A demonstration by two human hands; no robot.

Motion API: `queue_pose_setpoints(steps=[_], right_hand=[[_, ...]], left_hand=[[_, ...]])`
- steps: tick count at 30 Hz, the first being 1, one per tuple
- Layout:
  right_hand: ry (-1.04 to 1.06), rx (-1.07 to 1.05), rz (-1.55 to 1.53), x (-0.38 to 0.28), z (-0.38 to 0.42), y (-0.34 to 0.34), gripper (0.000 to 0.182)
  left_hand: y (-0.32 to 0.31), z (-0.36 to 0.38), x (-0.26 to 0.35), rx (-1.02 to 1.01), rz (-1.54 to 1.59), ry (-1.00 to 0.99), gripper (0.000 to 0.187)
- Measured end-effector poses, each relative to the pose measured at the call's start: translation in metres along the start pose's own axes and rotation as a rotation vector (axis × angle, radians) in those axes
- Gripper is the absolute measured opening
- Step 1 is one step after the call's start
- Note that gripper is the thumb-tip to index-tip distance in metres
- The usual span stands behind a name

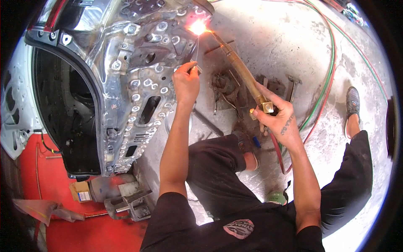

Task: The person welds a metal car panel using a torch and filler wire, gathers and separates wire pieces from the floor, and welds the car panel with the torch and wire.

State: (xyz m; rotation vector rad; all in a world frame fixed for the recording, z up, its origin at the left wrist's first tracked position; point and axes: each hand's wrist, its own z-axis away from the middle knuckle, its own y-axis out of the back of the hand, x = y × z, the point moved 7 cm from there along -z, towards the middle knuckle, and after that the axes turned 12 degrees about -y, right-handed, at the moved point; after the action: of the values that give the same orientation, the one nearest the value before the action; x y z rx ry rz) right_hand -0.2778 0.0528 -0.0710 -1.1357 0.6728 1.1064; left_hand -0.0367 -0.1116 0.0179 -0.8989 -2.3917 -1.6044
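- Grey floor (pixel 260 46), hoses (pixel 333 54) across it.
- Left hand (pixel 186 84): grip clamps a thin rod (pixel 197 49).
- Right hand (pixel 278 111): grip wraps the torch (pixel 245 76).
- Both meet the flame (pixel 198 27) at the panel's (pixel 134 56) top right edge.

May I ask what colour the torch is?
The torch is brassy gold, seen in the head view.

The stained grey floor (pixel 268 46) is brightly lit; a red surface (pixel 84 235) fills lower left.
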Motion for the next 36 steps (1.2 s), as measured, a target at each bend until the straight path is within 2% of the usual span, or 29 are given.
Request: queue_pose_setpoints(steps=[36], right_hand=[[0.010,0.005,0.007,-0.002,0.000,0.000,0.064]], left_hand=[[-0.003,0.000,-0.006,0.015,0.000,-0.058,0.028]])
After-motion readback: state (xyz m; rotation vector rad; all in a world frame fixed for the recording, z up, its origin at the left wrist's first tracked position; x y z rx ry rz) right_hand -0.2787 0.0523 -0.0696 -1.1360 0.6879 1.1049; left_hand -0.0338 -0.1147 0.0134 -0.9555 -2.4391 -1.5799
